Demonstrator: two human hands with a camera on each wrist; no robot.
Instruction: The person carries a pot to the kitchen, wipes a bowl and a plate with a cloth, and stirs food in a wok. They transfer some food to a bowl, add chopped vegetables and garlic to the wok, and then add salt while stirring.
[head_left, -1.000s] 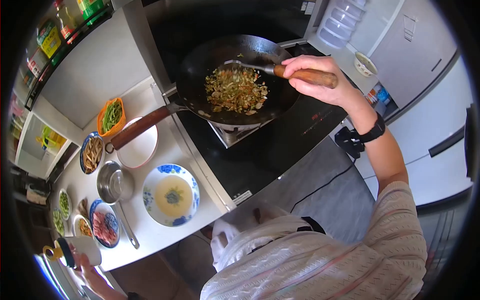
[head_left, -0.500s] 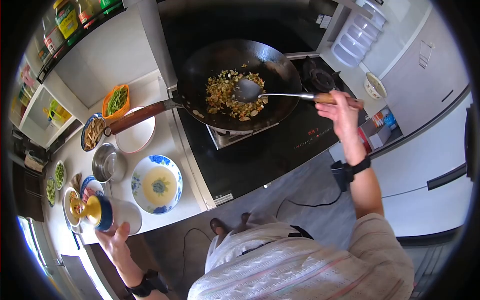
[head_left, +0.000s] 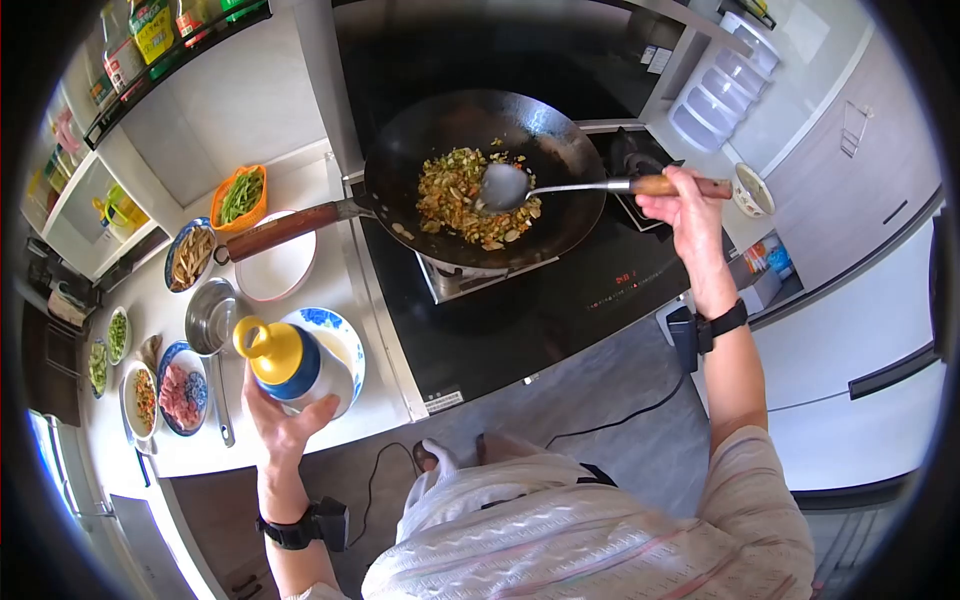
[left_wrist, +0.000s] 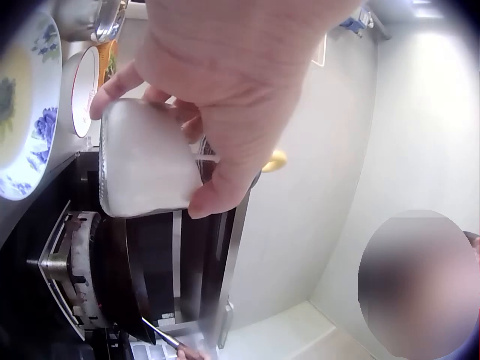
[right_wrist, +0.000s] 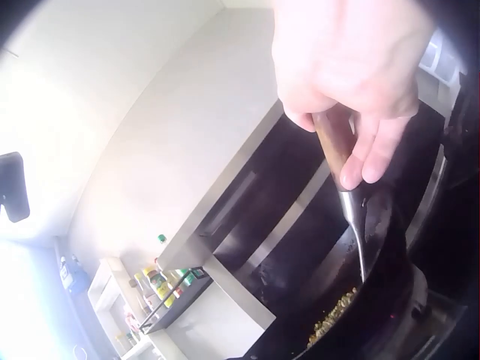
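In the head view the left hand (head_left: 284, 424) grips a whitish container with a blue band and yellow spouted top (head_left: 277, 357), above the counter and partly over a blue-flowered plate (head_left: 352, 345). The left wrist view shows fingers and thumb around the container's pale body (left_wrist: 147, 159). The right hand (head_left: 692, 226) holds the wooden handle (head_left: 655, 186) of a ladle, also seen in the right wrist view (right_wrist: 337, 147). Its metal bowl (head_left: 504, 187) rests among chopped, mixed food (head_left: 455, 200) inside the dark wok (head_left: 540, 125) on the stove.
The wok's long handle (head_left: 285, 232) reaches left over a white bowl (head_left: 275, 262). Along the counter stand a metal pot (head_left: 212, 318), an orange basket of green vegetables (head_left: 240, 197), a plate of raw meat (head_left: 180, 395) and small dishes. Bottles line the upper-left shelf.
The left hand has brought the container rightward from the counter's left end to the flowered plate. The ladle's bowl has turned and moved into the food, its handle swinging right with the right hand.
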